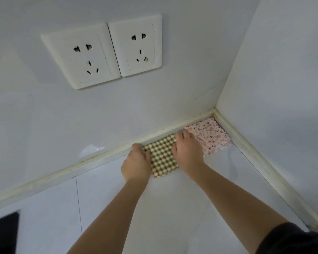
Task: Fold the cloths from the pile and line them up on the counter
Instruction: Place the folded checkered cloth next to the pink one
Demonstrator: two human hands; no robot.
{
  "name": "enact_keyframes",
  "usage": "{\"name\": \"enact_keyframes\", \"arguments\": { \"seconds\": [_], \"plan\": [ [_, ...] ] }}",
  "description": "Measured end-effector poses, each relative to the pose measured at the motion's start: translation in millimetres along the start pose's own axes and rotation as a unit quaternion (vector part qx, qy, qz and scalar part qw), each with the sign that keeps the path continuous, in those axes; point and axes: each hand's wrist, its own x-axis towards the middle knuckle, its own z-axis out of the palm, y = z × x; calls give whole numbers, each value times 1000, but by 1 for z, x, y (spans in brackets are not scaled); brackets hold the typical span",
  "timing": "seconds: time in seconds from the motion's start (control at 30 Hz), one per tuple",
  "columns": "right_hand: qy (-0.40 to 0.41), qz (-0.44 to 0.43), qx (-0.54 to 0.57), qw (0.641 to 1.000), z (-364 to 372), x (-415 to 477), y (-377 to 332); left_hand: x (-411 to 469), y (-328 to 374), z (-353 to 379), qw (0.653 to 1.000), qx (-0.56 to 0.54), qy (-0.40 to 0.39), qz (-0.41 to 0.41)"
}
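The white wall [44, 116] fills most of our view, and below it the pale counter [173, 208] runs into a corner on the right. Two sockets [81, 55] sit on the wall, and a dark object [4, 233] cuts in at the lower left. The pile is out of view.

The pink speckled cloth [209, 136] lies folded in the corner, against the sealing strip [81, 166]. Just beside it, on its left, lies the green checked cloth [162, 156], also folded, its far edge along the strip.

Our right hand [187, 153] lies flat on the checked cloth's right part, fingers straight and gripping nothing. Our left hand [136, 165] sits at the cloth's left edge with the thumb on the fabric. Its fingertips are blurred, so we cannot tell whether they pinch the far corner or only press it.

We judge the step to be setting the checked cloth into line. To do it well, we should press lightly and slide the cloth as one piece, so the folded layers do not creep apart. Its near edge should match the pink cloth's near edge. Then we smooth from the middle outward and lift both hands straight up, so nothing drags askew.
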Motion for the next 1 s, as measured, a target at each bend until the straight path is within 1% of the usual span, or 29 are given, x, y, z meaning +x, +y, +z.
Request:
{"name": "enact_keyframes", "arguments": {
  "seconds": [0.03, 0.07, 0.1, 0.13, 0.17, 0.23, 0.27, 0.33, 0.43, 0.5, 0.57, 0.63, 0.7, 0.77, 0.9, 1.0],
  "plan": [
    [43, -42, 3, 998, 4, -4, 2, -4, -3, 0, 998, 5, 21, 52],
    [63, -82, 11, 995, 8, -9, 5, -9, -6, 1, 992, 19, 40, 116],
    [56, -116, 12, 992, 11, -13, 7, -13, -8, 2, 983, 51, 42, 172],
    [32, -137, -1, 990, 14, -18, 8, -18, -10, 4, 973, 92, 26, 209],
    [-5, -148, -18, 989, 17, -21, 10, -21, -10, 6, 966, 129, -7, 225],
    [-79, -143, -49, 985, 20, -24, 12, -24, -13, 14, 954, 192, -82, 218],
    [-108, -134, -53, 984, 20, -25, 13, -24, -13, 16, 948, 217, -105, 209],
    [-142, -119, -48, 982, 19, -26, 12, -26, -14, 22, 942, 246, -115, 198],
    [-207, -121, -27, 970, 14, -23, 13, -29, -14, 24, 943, 258, -114, 175],
    [-232, -113, -42, 965, 8, -20, 12, -27, -12, 22, 942, 263, -123, 168],
    [-254, -103, -68, 959, 0, -21, 7, -29, -11, 17, 949, 238, -138, 153],
    [-235, -87, -52, 967, -12, -32, -5, -41, -16, 2, 964, 182, -131, 142],
    [-203, -60, 6, 977, -21, -53, -19, -63, -29, -16, 974, 117, -105, 161],
    [-189, -26, 83, 978, -32, -84, -39, -93, -53, -34, 982, 39, -86, 166],
    [-173, 50, 245, 953, -48, -166, -87, -161, -113, -67, 988, -87, -62, 111],
    [-182, 54, 314, 930, -60, -219, -126, -212, -152, -94, 986, -141, -36, 77]
  ]
}}
